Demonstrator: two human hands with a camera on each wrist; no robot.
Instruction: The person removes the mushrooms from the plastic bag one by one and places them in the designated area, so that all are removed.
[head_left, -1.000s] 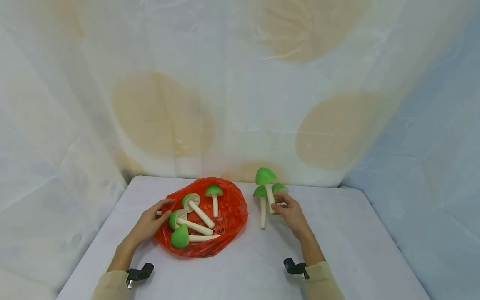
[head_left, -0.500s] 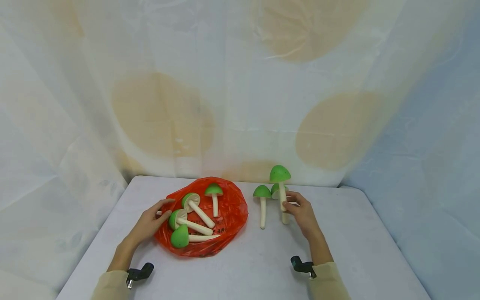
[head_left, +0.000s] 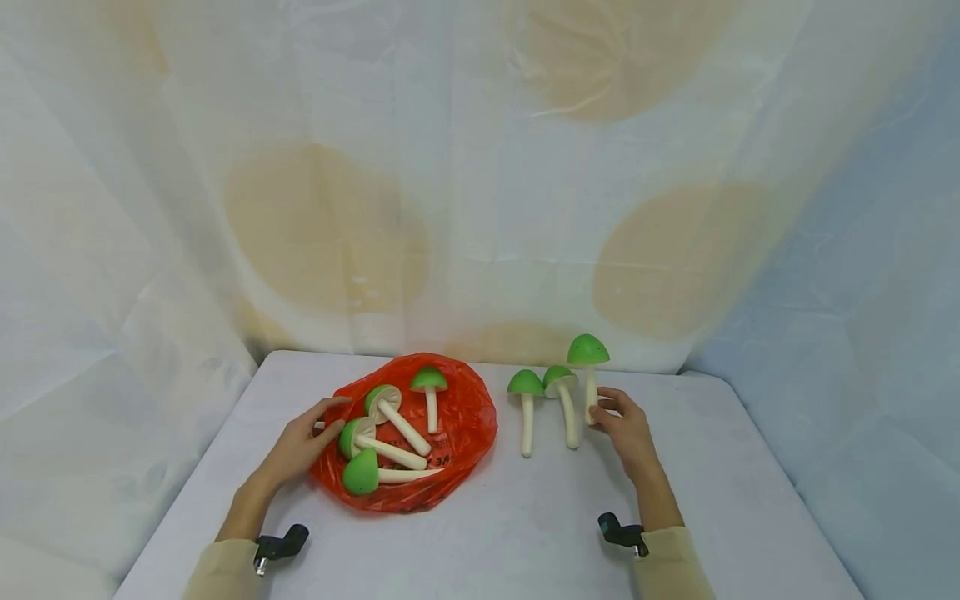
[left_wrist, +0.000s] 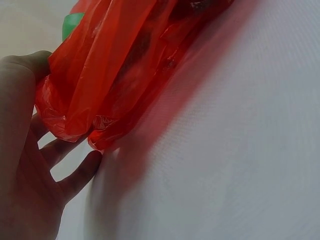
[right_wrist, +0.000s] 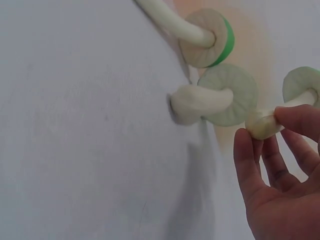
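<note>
My left hand point(head_left: 294, 450) holds the left edge of a red plastic bag point(head_left: 477, 410), the thumb at the rim and the fingers along its outside in the left wrist view. Several green-capped model mushrooms lie in the open bag, one mushroom point(head_left: 429, 380) near its back. My right hand point(head_left: 628, 432) pinches the lower pale stem of another mushroom point(head_left: 588, 350), which stands cap up right of the bag. Just left of it are two more mushrooms on the table: a bent one point(head_left: 569, 417) and a straight one point(head_left: 527, 425). In the right wrist view, fingertips grip the rounded stem end.
A white-covered table point(head_left: 525, 533) carries everything. Behind it hangs a pale sheet point(head_left: 495, 208) with tan round patches, and more sheeting closes in both sides. Each wrist wears a black camera mount, as on the right wrist point(head_left: 621, 531).
My right hand has moved right with its mushroom, away from the other two, uncovering the bent one on the table. My left hand and the bag have stayed put.
</note>
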